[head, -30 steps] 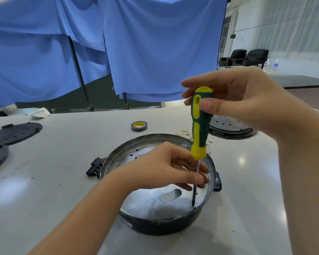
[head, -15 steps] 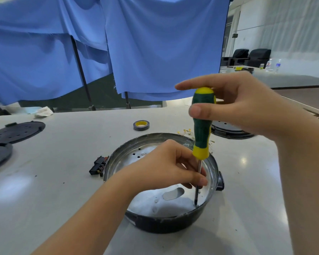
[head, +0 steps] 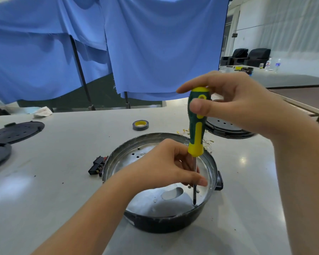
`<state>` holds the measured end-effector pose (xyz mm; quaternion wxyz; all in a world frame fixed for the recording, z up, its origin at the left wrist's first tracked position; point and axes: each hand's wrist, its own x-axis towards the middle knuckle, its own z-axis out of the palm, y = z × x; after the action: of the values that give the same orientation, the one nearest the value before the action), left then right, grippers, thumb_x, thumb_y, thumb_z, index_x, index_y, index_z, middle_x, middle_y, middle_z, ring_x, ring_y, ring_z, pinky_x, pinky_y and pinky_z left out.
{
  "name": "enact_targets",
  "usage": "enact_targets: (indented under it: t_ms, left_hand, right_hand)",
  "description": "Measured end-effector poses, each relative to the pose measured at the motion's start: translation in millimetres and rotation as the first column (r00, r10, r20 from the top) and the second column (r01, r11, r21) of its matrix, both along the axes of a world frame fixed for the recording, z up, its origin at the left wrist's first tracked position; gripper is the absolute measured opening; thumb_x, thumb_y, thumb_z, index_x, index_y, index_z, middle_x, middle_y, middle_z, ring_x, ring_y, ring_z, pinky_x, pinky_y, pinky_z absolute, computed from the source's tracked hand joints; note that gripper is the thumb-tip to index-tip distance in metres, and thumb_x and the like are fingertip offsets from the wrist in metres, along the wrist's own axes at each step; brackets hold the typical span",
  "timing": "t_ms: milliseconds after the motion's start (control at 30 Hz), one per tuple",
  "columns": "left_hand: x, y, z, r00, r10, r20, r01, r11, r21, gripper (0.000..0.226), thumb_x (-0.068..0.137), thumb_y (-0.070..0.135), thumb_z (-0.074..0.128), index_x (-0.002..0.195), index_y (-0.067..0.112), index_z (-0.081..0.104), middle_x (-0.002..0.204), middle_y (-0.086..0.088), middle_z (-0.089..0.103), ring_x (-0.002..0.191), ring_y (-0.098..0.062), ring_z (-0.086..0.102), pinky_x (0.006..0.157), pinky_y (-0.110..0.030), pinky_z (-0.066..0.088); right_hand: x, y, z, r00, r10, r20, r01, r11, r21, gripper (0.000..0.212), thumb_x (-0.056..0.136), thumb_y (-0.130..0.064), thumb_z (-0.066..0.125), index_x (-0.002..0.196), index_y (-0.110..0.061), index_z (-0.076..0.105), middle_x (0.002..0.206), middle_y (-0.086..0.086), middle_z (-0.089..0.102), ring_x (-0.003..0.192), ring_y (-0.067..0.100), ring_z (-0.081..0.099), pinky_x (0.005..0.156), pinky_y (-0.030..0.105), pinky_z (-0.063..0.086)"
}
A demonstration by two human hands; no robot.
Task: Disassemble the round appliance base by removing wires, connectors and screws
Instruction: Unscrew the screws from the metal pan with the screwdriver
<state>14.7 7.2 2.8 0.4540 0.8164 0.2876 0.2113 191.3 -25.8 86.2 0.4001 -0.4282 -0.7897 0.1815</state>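
Gripping the green-and-yellow screwdriver [head: 197, 126] by its handle, the right hand [head: 234, 103] holds it upright with the tip down at the inner floor of the round appliance base [head: 160, 183], near its right wall. The left hand [head: 166, 164] reaches into the base, fingertips pinching the metal shaft. The base sits mid-worktop [head: 63, 181], with a black connector [head: 97, 166] just beside its left rim and a tape roll [head: 140, 125] behind.

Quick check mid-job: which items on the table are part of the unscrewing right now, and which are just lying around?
In use:
round base
screwdriver, held by right hand
left hand steadying the shaft

Lying about:
tape roll
black connector
perforated discs
loose wires
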Motion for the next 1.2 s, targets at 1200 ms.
enact_targets:
  t_ms: [1200]
  left_hand:
    - [-7, 0, 3, 0.985, -0.17, 0.006, 0.168, 0.967, -0.189, 0.026, 0.082, 0.0, 0.07, 0.103, 0.015, 0.071, 0.104, -0.007, 0.074, 0.096, -0.019, 0.071, 0.087, -0.031, 0.056]
  right_hand:
    - [12, -8, 2, 0.91, 0.279, -0.308, -0.339, 0.927, -0.162, 0.049, 0.084, 0.004, 0.047, 0.13, -0.012, 0.053, 0.122, 0.007, 0.067, 0.113, 0.025, 0.064, 0.089, 0.03, 0.053]
